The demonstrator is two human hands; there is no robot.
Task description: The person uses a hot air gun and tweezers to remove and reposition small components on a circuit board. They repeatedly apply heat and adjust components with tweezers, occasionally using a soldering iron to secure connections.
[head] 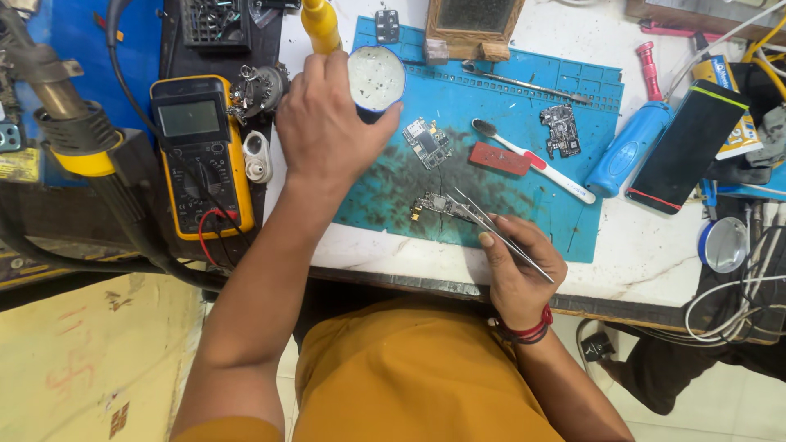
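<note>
My left hand (327, 123) grips a small round open tin (376, 78) with pale paste inside, at the top left of a blue work mat (565, 221). My right hand (517, 266) holds thin metal tweezers (491, 229), whose tips touch a small circuit board (435, 205) lying near the mat's front edge. A second circuit board (427, 142) lies just above it, close to my left hand. A third board (560, 129) sits further right on the mat.
A yellow multimeter (201, 155) with red and black leads stands left of the mat. On the mat lie a white toothbrush (532, 160), a red flat piece (499, 159) and a metal tool (524, 83). A blue bottle (630, 143) and a dark phone (686, 147) lie to the right. A hot-air nozzle (61, 106) is at far left.
</note>
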